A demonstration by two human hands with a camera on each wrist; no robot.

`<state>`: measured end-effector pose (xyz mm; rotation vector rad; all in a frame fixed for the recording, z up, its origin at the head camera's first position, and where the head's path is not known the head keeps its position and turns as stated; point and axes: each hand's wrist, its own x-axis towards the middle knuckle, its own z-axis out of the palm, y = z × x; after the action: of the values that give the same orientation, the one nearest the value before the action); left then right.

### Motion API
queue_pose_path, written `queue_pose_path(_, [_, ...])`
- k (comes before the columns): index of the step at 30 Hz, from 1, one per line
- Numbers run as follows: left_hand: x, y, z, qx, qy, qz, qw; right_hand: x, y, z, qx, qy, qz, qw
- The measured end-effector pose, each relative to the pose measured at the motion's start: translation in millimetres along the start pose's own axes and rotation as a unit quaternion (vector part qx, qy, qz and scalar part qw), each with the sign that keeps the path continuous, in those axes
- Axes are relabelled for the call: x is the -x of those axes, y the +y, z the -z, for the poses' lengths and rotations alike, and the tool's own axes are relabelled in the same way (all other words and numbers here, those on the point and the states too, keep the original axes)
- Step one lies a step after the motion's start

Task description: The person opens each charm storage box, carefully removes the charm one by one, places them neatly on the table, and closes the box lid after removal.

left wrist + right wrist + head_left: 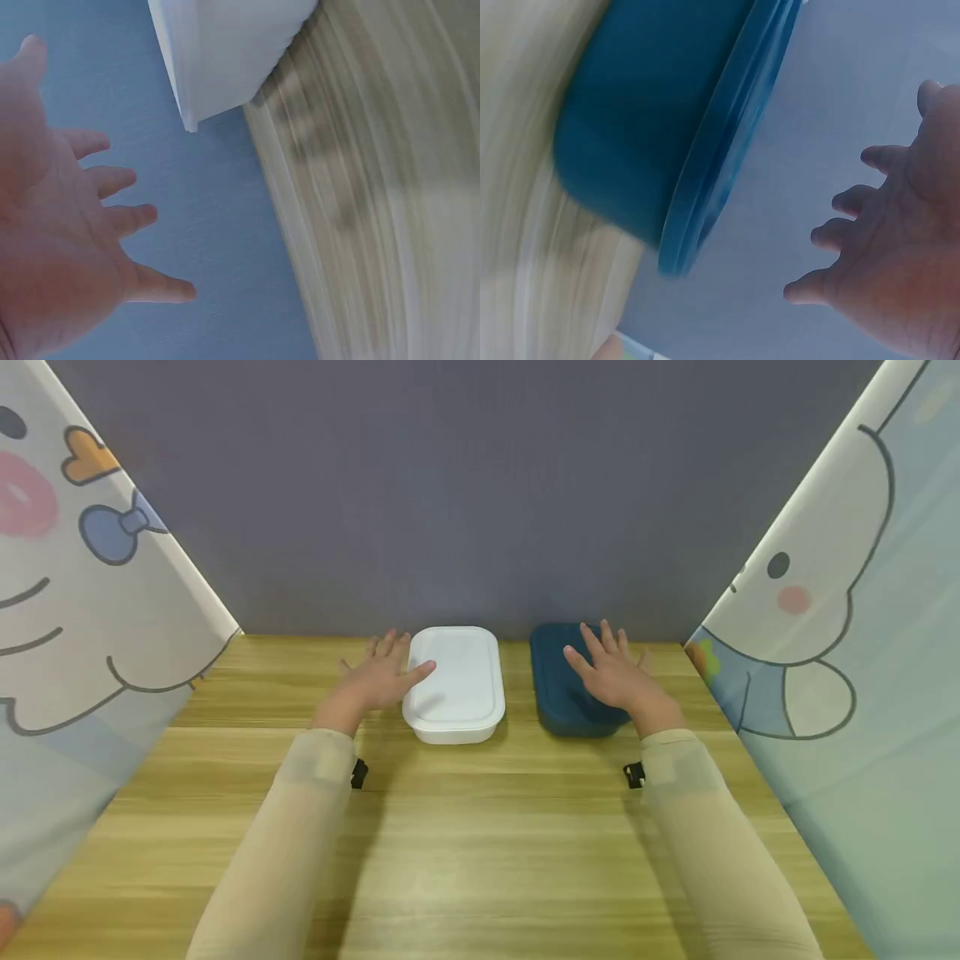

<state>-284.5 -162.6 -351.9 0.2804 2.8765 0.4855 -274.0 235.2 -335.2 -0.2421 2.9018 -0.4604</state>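
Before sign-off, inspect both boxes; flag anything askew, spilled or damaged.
Nothing stands out: the white box and dark blue box sit upright, lidded, with no visible spill or damage. In the head view the right hand partly hides the latter.

A white rectangular box with rounded corners (456, 681), apparently plastic, sits flat on the wood-grain table (480, 835), its lid on. Just beside it, to the person's right, I see a dark teal-blue box (551, 687) of like shape, also lidded and flat. A spread hand hovers over each: left hand (377, 677), white; right hand (617, 673), blue.
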Motion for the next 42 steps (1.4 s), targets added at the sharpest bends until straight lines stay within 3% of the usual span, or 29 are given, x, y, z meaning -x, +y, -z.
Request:
queue_pose_path(4, [4.9,0.8,-0.7,0.015,-0.003,-0.006,0.9999,-0.1,-13,-1,0.001,0.003,0.013,0.9999])
queue_pose_path(10, [13.5,5.2,-15.6,0.021,-0.037,-0.018,0.9989,5.9,-32,-16,-0.016,0.002,0.038,0.9991])
queue_pose_path(16, [28.7,5.4,-16.8,0.012,-0.055,-0.013,0.9983,14.6,-64,-39,-0.082,-0.021,0.120,0.9891])
queue_pose_path(23, [45.5,5.0,-17.1,-0.030,-0.044,-0.019,0.9984,18.0,-95,-62,-0.097,-0.049,0.179,0.9778])
queue_pose_path(30, [45.4,2.5,-22.1,-0.054,-0.015,-0.047,0.9974,16.2,-114,-82,-0.027,-0.065,0.193,0.9787])
queue_pose_path(36, [41.4,0.9,-19.9,-0.048,-0.026,-0.066,0.9963,15.6,-122,-87,0.040,-0.024,0.209,0.9769])
queue_pose_path(42, [39.0,3.6,-21.6,-0.047,-0.024,-0.078,0.9956,10.6,-124,-90,0.088,0.017,0.233,0.9685])
